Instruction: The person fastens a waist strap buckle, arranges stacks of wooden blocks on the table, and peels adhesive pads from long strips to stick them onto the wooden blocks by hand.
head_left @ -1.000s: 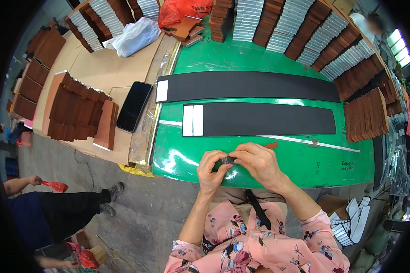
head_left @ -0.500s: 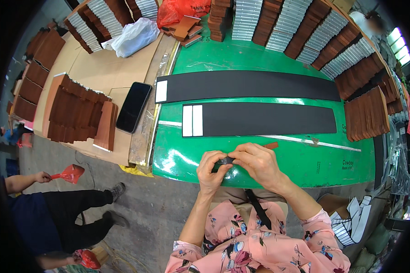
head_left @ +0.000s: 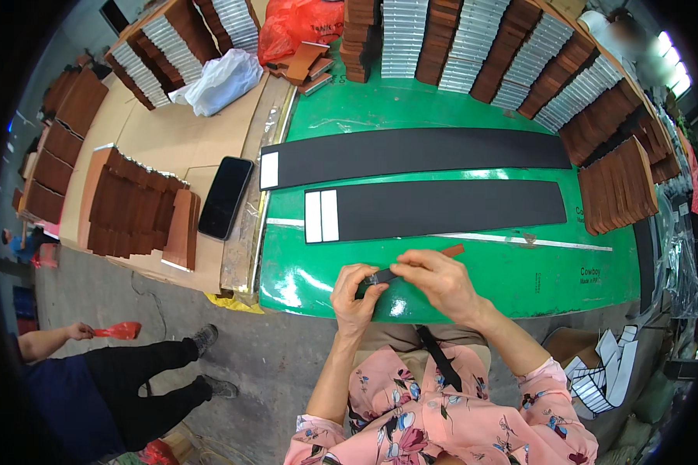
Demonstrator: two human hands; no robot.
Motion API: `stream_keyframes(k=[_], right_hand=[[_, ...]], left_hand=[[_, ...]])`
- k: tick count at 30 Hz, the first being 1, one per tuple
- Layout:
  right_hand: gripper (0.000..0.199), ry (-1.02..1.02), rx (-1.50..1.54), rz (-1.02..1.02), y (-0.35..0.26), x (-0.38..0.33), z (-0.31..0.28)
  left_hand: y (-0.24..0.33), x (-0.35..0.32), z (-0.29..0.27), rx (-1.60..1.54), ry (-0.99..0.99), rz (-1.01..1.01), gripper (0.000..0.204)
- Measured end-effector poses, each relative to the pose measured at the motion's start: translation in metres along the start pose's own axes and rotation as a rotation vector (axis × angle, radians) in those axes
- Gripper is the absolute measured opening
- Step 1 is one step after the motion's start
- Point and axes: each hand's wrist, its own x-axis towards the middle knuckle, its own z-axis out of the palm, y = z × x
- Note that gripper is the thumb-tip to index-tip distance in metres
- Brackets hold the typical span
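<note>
A small dark strip (head_left: 383,276) is pinched between my two hands above the near edge of the green table. My left hand (head_left: 354,301) closes its thumb and fingers on the strip's left end. On its right end are the fingertips of my right hand (head_left: 440,285). A reddish-brown piece (head_left: 453,250) shows just beyond my right hand; whether I hold it or it lies on the table I cannot tell. Farther back lie two flat black strips, the nearer one (head_left: 450,211) with two white rectangles at its left end, the farther one (head_left: 419,155) with one.
Rows of brown and silver pieces (head_left: 450,46) line the green table's (head_left: 349,116) back and right. A black phone (head_left: 226,198) and a brown stack (head_left: 132,205) occupy the cardboard-covered table at left. A person (head_left: 93,387) stands there holding something red. Right, below, is a wire basket (head_left: 597,384).
My hands have drawn slightly apart, and more of the small dark strip shows between them. At the left, the other person's hand with the red thing has lowered. The whole view has shifted slightly.
</note>
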Motion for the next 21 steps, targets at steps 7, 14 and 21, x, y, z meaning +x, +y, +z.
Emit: stream_keyframes(k=[7,14,21], right_hand=[[0.037,-0.049,-0.177,-0.064,-0.013,-0.005,-0.001],[0.022,-0.157,0.285,0.234,0.002,0.035,-0.018],[0.015,-0.2,0.061,-0.117,0.042,0.162,0.066]], left_hand=[[0.003,0.002,0.002,0.127,0.032,0.158,0.025],[0.001,0.006,-0.003,0.301,-0.015,0.393,0.028],[0.003,0.008,-0.004,0.242,-0.046,0.359,0.031]])
